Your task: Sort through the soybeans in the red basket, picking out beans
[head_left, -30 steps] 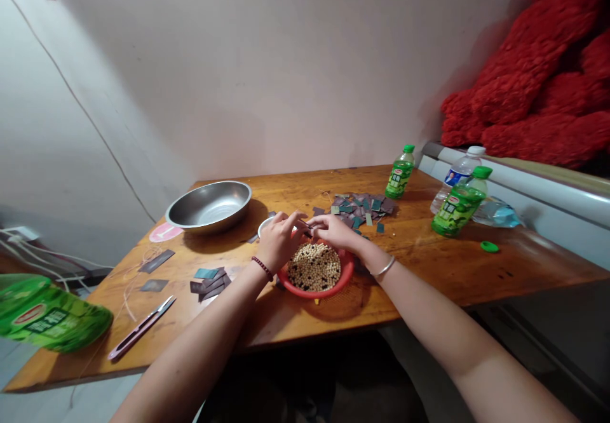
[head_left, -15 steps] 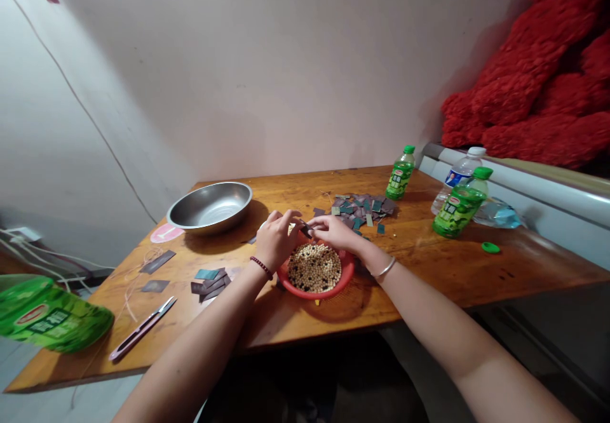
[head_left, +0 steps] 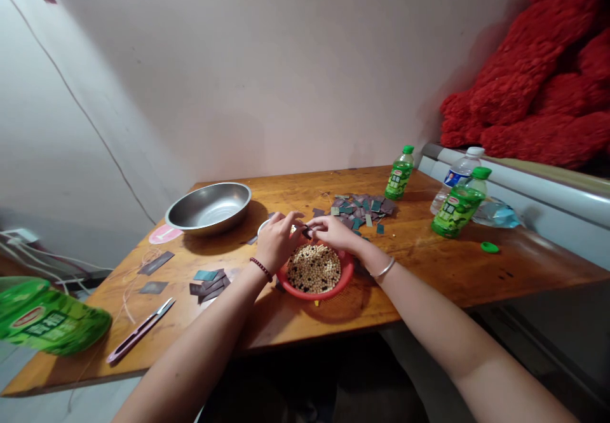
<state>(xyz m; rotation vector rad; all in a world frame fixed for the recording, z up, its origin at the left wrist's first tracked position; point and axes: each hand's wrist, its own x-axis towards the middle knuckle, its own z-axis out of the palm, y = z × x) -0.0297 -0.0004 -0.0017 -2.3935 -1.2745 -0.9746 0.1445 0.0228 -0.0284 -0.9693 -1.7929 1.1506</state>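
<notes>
Above the far rim of a red plastic basket (head_left: pixel 349 270), my left hand (head_left: pixel 276 240) and my right hand (head_left: pixel 334 232) meet, fingers closed on a small dark brown piece of sheet material (head_left: pixel 306 231). Fingertips partly hide it, so its exact shape is unclear. Inside the basket lie pale bead-like or bean-like grains (head_left: pixel 314 267) with black ones mixed in. A white bowl (head_left: pixel 262 225) shows partly behind my left hand. Past my right hand spreads a heap of small brown and teal rectangular pieces (head_left: pixel 365 208).
At the left stand a steel basin (head_left: pixel 210 208) and a large green bottle (head_left: pixel 52 318). A pink-handled knife (head_left: pixel 140 332) lies near a small stack of pieces (head_left: pixel 210 285). On the right are green bottles (head_left: pixel 399 174), a clear bottle (head_left: pixel 452 178) and a green cap (head_left: pixel 489 247).
Both hands stay over the basket with the small dark piece, their fingers shifting only slightly. The whole view has moved a little.
</notes>
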